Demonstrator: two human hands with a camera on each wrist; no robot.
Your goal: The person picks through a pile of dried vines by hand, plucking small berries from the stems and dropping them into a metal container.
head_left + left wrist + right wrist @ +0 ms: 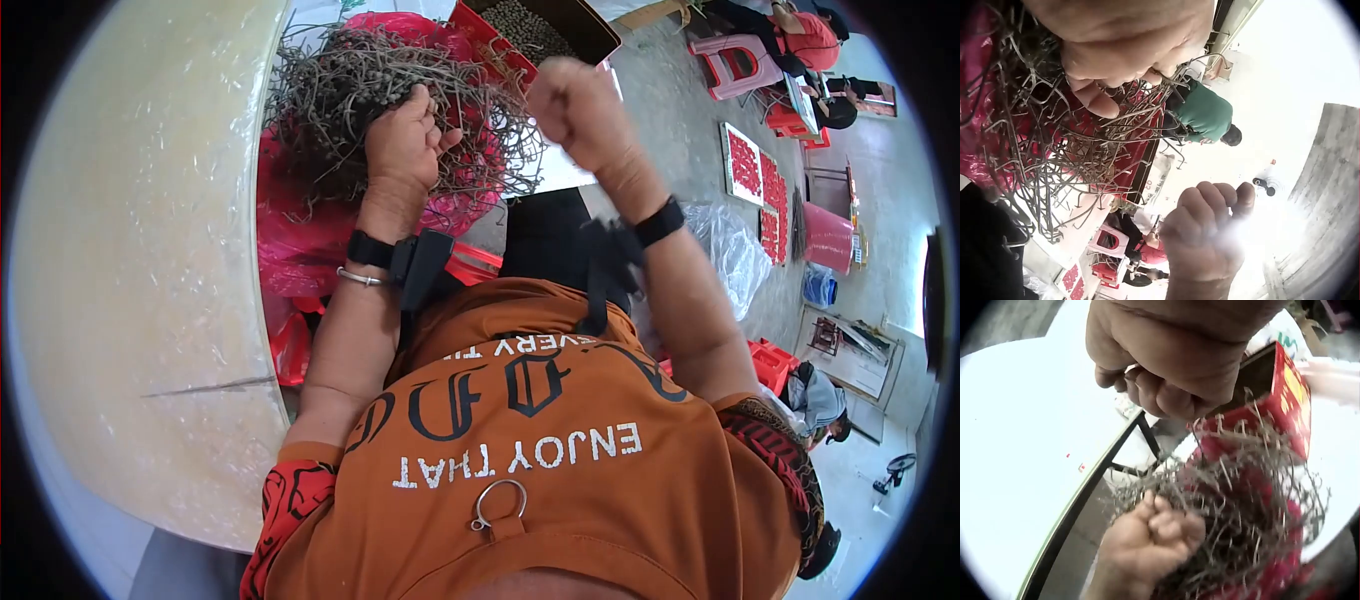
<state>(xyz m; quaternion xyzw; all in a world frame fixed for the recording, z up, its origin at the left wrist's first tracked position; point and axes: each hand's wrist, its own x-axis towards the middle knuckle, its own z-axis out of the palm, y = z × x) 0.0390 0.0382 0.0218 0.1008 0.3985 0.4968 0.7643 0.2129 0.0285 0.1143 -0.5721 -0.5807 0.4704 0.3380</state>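
A tangled heap of thin, dry grey-brown stems lies on pink plastic. My left hand is over the heap, its fingers curled. In the left wrist view, stems run right up to the fingertips of this left hand, which holds them. Raised to the right of the heap is my right hand, blurred, fingers folded into a fist beside an open red box. Small round greenish-grey pieces lie inside the box. Nothing shows in the right hand; its palm is hidden.
Along my left runs a pale, plastic-covered table. Clear plastic sheeting lies to my right. Farther off are a pink stool, trays of red pieces and seated people. A person in green appears in the left wrist view.
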